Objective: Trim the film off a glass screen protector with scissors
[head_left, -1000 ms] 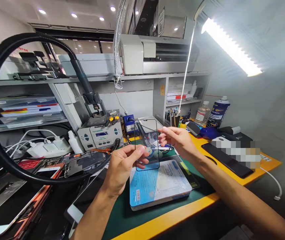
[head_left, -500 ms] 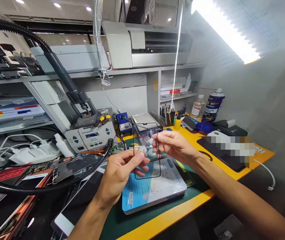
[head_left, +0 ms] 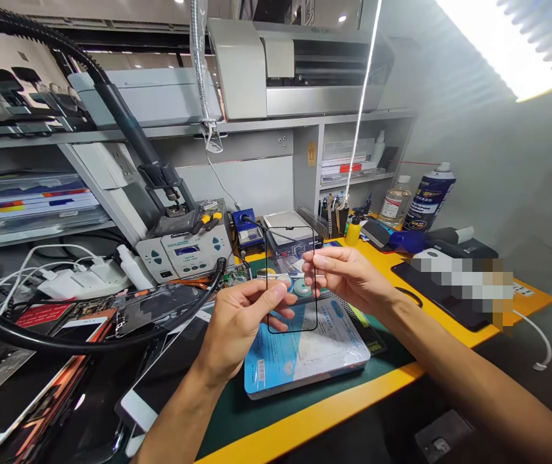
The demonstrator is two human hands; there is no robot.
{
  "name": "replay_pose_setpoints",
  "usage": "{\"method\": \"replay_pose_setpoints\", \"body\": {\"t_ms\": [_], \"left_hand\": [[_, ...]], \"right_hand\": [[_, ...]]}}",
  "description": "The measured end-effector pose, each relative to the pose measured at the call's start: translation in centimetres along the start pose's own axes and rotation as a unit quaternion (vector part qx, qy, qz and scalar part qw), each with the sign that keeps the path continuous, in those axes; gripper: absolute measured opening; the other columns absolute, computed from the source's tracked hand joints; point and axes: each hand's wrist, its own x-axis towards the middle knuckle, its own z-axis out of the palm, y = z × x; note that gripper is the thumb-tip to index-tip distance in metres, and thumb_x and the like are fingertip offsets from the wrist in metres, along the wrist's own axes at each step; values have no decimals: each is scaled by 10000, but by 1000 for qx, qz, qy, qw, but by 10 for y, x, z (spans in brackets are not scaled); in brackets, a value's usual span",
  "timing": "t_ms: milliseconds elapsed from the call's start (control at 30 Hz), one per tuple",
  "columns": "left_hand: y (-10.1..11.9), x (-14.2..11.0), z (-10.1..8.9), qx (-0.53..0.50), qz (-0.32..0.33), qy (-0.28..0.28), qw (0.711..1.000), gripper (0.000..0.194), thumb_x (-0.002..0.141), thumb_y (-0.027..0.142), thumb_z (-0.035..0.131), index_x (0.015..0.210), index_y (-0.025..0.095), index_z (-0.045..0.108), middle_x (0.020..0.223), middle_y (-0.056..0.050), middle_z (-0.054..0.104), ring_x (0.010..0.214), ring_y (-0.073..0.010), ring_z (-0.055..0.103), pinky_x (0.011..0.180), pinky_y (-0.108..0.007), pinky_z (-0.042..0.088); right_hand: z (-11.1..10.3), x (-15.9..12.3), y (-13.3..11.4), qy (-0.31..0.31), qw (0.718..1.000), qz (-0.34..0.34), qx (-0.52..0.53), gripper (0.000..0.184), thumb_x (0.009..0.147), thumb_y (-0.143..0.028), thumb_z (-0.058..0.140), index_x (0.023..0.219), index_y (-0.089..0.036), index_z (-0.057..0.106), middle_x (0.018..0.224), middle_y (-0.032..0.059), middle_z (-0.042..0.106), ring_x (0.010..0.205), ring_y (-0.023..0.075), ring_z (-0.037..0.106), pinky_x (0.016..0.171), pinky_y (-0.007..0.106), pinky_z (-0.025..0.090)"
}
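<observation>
A clear, black-bordered screen protector (head_left: 300,322) stands upright in front of me, over a blue-and-white box (head_left: 315,361) in shiny wrap. My left hand (head_left: 237,322) pinches its left edge between thumb and fingers. At the right edge, my right hand (head_left: 348,270) has its thumb and forefinger closed on the border, with the other fingers curled behind. A thin white strip shows by the right fingertips; what it is I cannot make out. Through the glass I see round-lidded containers (head_left: 302,287) behind the box.
A grey soldering station (head_left: 189,254) and a black hose (head_left: 111,345) occupy the left, beside stacked phones and tablets (head_left: 39,380). On the yellow bench stand a yellow bottle (head_left: 353,232), a clear bottle (head_left: 394,203) and a spray can (head_left: 428,200). A black phone (head_left: 440,299) lies right.
The view has shifted slightly, so the scene sits a little further right and the upper part higher. Both hands keep their grip on the screen protector.
</observation>
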Motion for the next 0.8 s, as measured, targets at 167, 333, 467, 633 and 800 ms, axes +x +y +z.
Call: {"method": "replay_pose_setpoints", "body": {"t_ms": [167,333,467,633,800], "left_hand": [[0,4,-4,-79,3,46,996,175,813,308,791,889,151,802,849,-69,779,696,-176,714,570,-254,598],[1,7,-10,-126,-5,82,989,183,788,290,807,901,147,798,826,-49,772,660,-151,709,568,-242,600],[2,7,-8,-153,-4,100,983,185,782,256,806,913,127,796,833,-68,782,681,-164,728,606,-250,615],[3,8,-6,-183,3,130,974,147,797,219,781,903,118,789,788,-75,785,652,-150,723,655,-255,624],[3,9,-7,-203,14,152,967,147,797,217,776,904,116,770,829,-72,787,626,-144,722,590,-233,611]], "right_hand": [[4,-1,8,-26,999,43,-3,192,798,-269,845,898,-112,798,774,44,730,669,138,692,579,235,590],[9,-2,16,-50,995,89,7,224,790,-306,854,880,-110,795,761,49,730,631,129,684,560,232,595],[9,-1,17,-59,992,112,11,262,794,-344,850,905,-112,796,787,61,741,673,149,717,565,225,593],[7,-2,18,-84,988,133,3,324,786,-393,851,954,-119,805,807,96,763,712,177,729,599,261,602],[9,-5,21,-64,994,80,-39,278,762,-328,874,985,-173,818,936,87,793,761,173,733,645,271,596]]}}
